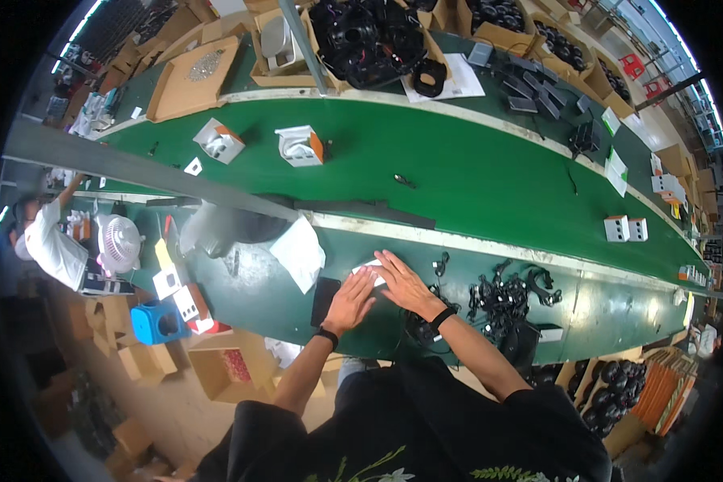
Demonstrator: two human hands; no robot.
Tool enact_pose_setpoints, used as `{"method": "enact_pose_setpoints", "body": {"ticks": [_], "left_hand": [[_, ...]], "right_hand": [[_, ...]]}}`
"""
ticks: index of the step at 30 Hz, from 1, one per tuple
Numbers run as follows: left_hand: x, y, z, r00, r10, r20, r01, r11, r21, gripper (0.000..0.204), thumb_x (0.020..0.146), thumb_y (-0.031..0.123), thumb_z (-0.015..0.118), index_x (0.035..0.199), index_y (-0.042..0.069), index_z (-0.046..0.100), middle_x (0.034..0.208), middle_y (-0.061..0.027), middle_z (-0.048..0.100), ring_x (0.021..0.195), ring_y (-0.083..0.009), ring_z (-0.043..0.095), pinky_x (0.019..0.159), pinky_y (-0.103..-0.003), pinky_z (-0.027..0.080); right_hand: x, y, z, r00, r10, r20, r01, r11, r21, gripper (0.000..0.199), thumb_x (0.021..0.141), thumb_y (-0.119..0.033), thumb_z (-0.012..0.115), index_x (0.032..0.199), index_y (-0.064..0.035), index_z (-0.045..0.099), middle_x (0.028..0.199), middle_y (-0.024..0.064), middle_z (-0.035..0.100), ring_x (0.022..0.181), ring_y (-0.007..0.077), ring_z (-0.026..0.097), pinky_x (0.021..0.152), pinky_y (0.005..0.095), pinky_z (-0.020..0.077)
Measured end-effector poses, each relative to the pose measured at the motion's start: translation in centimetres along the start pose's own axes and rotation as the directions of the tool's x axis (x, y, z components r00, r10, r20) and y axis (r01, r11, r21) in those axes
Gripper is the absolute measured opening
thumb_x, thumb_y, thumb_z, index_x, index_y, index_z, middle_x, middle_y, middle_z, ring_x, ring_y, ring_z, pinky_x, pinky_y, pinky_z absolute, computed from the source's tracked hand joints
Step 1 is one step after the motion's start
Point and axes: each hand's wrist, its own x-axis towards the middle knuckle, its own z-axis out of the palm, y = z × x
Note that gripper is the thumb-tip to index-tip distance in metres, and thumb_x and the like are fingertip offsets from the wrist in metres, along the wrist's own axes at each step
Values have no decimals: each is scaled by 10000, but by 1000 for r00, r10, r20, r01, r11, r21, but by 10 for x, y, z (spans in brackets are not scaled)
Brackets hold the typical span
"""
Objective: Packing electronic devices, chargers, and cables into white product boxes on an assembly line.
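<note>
My left hand [351, 300] and my right hand [407, 284] lie flat over a small white piece [370, 268] on the green worktable [277, 305], fingertips nearly meeting. The fingers of both are stretched out, and they hide most of the piece, so I cannot tell whether it is a folded sheet or a small box. Left of my left hand is a dark flat pad [324, 300]; a white sheet of paper [300, 254] lies beyond it. Close to my right wrist are coiled black cables [419, 329], with a larger heap of black cables [500, 299] farther right.
A green belt [474, 177] runs beyond the table, carrying opened small boxes [301, 148] and a short cable [404, 181]. A grey metal bar [153, 178] crosses the left side. A fan [121, 241], a blue stool [157, 323] and a co-worker [56, 247] are at left.
</note>
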Motion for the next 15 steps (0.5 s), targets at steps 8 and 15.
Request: {"method": "enact_pose_setpoints", "body": {"ticks": [8,15], "left_hand": [[179,-109,-100,598,-525,-606,350,851,-392,1146,797,4,886,1719,45,206,1773,-300,187,1644,-457,220,1333,-492,238],[248,-240,-111,683,-568,-460,209,755,-622,1173,602,-59,994,1605,34,393,1480,-179,632,1307,-275,643,1125,-384,526]], "right_hand": [[10,132,-43,613,546,-571,-661,750,7,578,941,-255,805,1470,-104,628,1418,238,574,1282,446,539,1078,548,485],[-3,247,-78,520,612,-596,-841,486,-236,549,974,-221,773,1491,-96,637,1476,254,557,1335,467,514,1137,584,448]]}}
